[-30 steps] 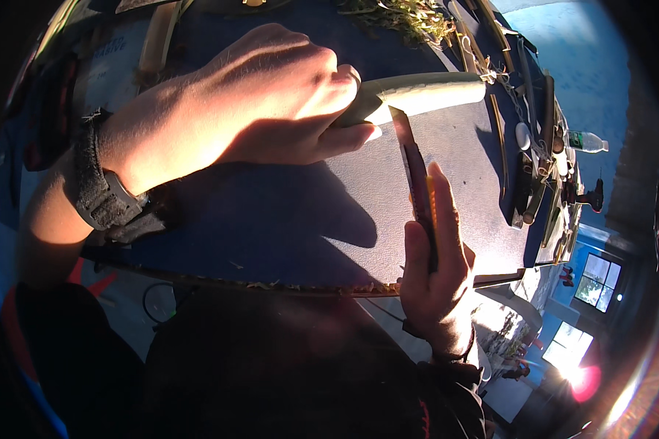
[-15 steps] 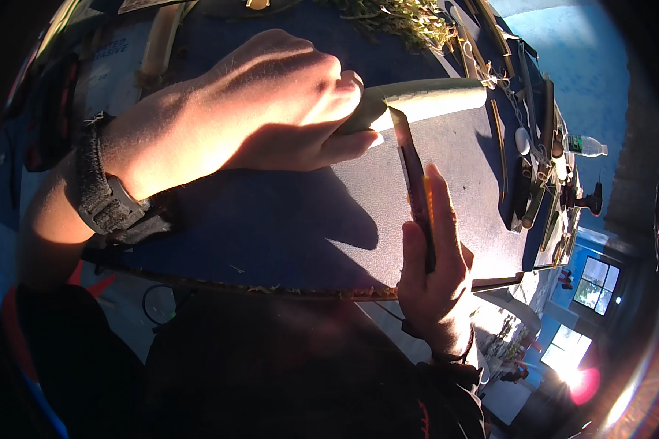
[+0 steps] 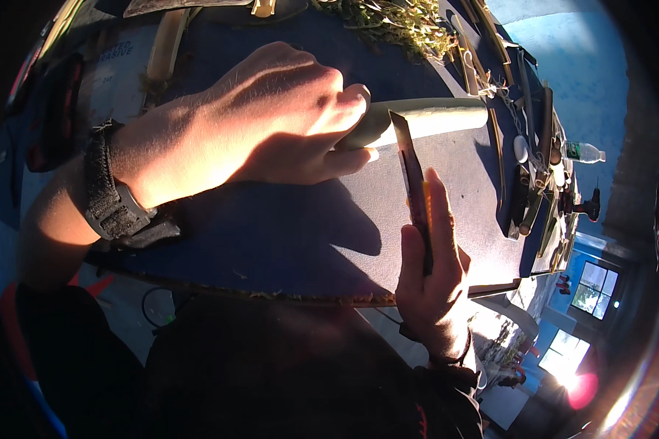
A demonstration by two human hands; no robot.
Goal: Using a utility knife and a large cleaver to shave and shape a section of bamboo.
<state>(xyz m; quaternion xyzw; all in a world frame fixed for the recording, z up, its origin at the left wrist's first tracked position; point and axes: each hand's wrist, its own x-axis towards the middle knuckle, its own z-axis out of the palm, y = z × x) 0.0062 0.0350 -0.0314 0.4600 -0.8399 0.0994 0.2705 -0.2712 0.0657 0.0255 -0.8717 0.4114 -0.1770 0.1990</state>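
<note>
My left hand (image 3: 289, 121), with a black watch (image 3: 117, 205) on the wrist, is closed round the near end of a pale green bamboo piece (image 3: 439, 115). The piece points to the right, its far part sunlit. In my right hand (image 3: 439, 282) is a utility knife (image 3: 414, 175) with a dark body and a yellow part along its side. Its blade stands roughly upright in the picture, and the tip reaches the bamboo just right of my left fingers. Whether the edge is cutting in, I cannot tell.
A dark blue work surface (image 3: 271, 234) lies beneath my hands. Green shavings (image 3: 395, 25) are heaped at the back. Bamboo strips, cords and tools crowd the right edge, near a plastic bottle (image 3: 584, 152) and a drill (image 3: 589, 205). A split bamboo length (image 3: 167, 47) lies at the far left.
My left hand and the bamboo sit slightly lower in the picture, as does the table behind them. The knife keeps nearly the same place, its tip still by the bamboo. Both grips are unchanged.
</note>
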